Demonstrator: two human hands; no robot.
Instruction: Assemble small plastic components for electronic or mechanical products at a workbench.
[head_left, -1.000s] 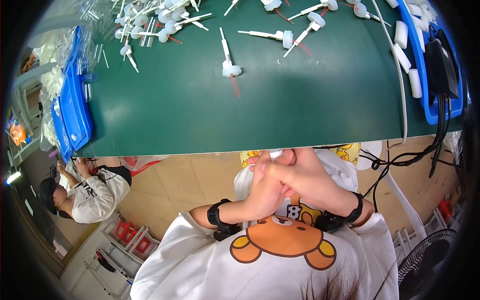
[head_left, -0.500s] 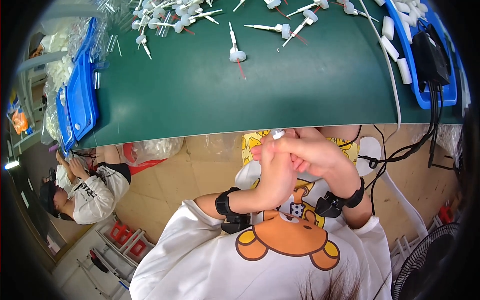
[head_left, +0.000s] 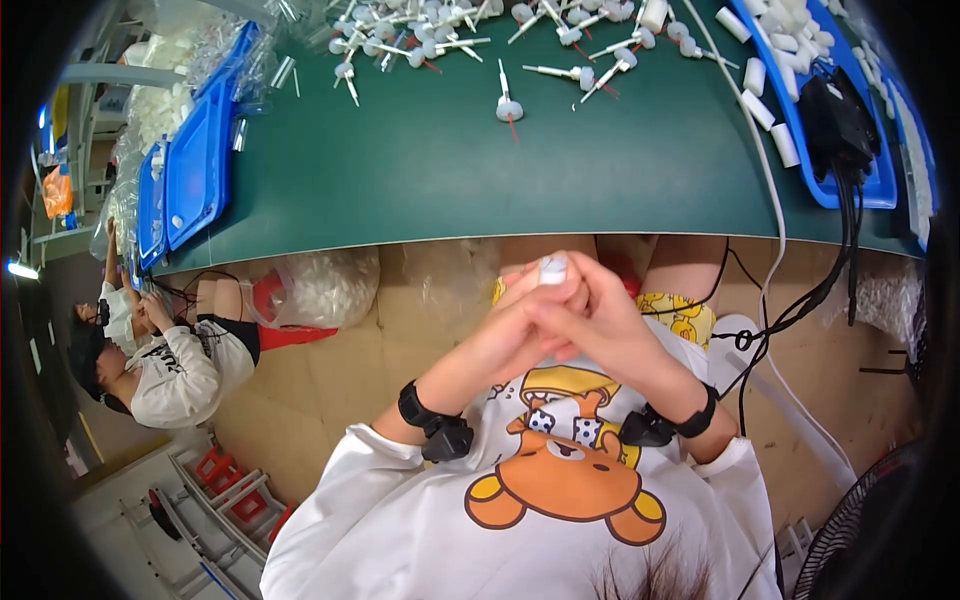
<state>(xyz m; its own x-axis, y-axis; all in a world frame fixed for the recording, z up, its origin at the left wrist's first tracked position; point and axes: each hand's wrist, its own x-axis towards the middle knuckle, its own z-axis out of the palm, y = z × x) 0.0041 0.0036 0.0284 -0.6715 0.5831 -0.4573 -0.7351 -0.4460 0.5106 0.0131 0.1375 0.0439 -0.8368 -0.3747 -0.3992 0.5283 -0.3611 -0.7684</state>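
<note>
My left hand (head_left: 513, 322) and my right hand (head_left: 603, 312) are clasped together above my lap, just below the front edge of the green table (head_left: 400, 190). Their fingers are folded over each other, both hands closed. A small white piece (head_left: 552, 269) shows at the top of the clasp, by a fingertip; whether it is a wrapping on the finger or a held part, I cannot tell. Anything between the palms is hidden. On the table beyond, closest to my hands, lies a white stick-like part with a round translucent collar and a red wire (head_left: 509, 109).
Several similar parts (head_left: 430, 45) lie along the table's far side. Blue trays stand left (head_left: 205, 185) and right (head_left: 880, 190), the right one with white cylinders (head_left: 785, 145) beside it. Black cables (head_left: 850, 250) hang at the right. A fan (head_left: 850, 520) stands lower right. Another person (head_left: 190, 365) sits at the left.
My clasped hands have shifted slightly to the left and turned, still together. The view has moved a little, so the table and its parts appear higher and shifted.
</note>
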